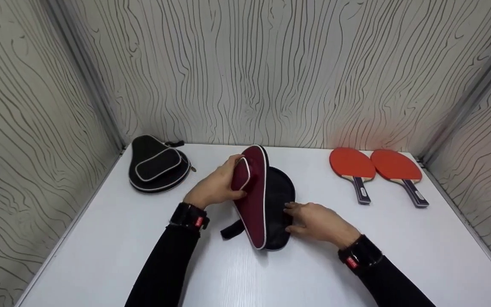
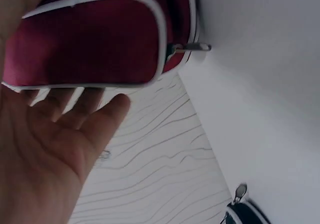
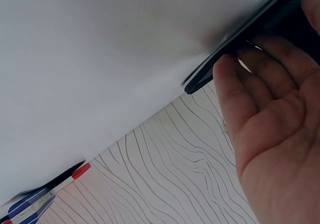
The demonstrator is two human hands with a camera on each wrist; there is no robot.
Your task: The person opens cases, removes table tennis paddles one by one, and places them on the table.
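In the head view, a maroon table tennis bat case (image 1: 255,209) with white piping stands unfolded mid-table. Its maroon cover is raised, and its black half (image 1: 278,204) lies on the table to the right. My left hand (image 1: 213,183) grips the cover at its raised pocket (image 2: 95,41), thumb on one side and fingers on the other. A zip pull (image 2: 195,47) hangs beside that pocket in the left wrist view. My right hand (image 1: 320,222) touches the right edge of the black half with fairly straight fingers (image 3: 232,91).
A black bat case (image 1: 143,177) with white piping and a pocket lies at the back left. Two red table tennis bats, a left one (image 1: 352,163) and a right one (image 1: 397,165), lie at the back right. Patterned panels (image 1: 245,76) enclose the white table (image 1: 245,281).
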